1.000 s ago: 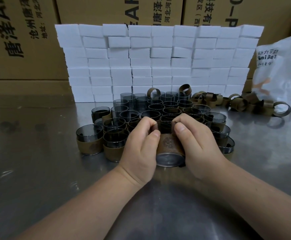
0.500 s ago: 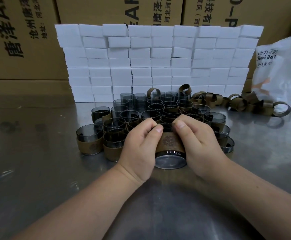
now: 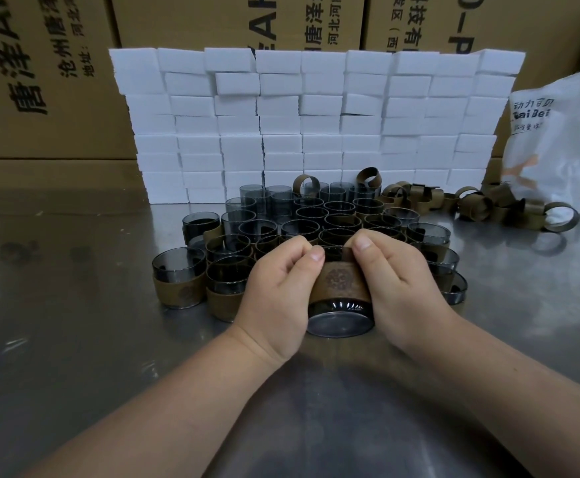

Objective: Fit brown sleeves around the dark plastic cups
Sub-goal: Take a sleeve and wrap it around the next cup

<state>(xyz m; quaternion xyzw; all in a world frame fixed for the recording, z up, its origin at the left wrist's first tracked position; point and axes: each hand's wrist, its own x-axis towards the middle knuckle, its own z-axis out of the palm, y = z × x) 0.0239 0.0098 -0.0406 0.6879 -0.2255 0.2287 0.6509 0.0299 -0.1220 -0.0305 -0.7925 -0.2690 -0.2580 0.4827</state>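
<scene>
A dark plastic cup (image 3: pixel 340 319) lies tilted between my hands, its base turned toward me. A brown sleeve (image 3: pixel 341 282) with a round stamped emblem wraps its middle. My left hand (image 3: pixel 278 288) grips the cup's left side, thumb on the sleeve's upper edge. My right hand (image 3: pixel 402 284) grips the right side, thumb pinching the sleeve's top edge. Behind them stands a cluster of dark cups (image 3: pixel 309 225), several wearing sleeves, such as the sleeved cup (image 3: pixel 178 277) at the front left.
Loose brown sleeves (image 3: pixel 471 205) lie in a heap at the back right on the steel table (image 3: pixel 74 339). A wall of white foam blocks (image 3: pixel 309 125) stands behind the cups, cardboard boxes (image 3: pixel 40 70) behind it. A white plastic bag (image 3: pixel 564 143) sits at the far right.
The cup has tipped further, showing more of its base. The sleeve has slid further from the base toward the rim, and both thumbs have moved up to its top edge.
</scene>
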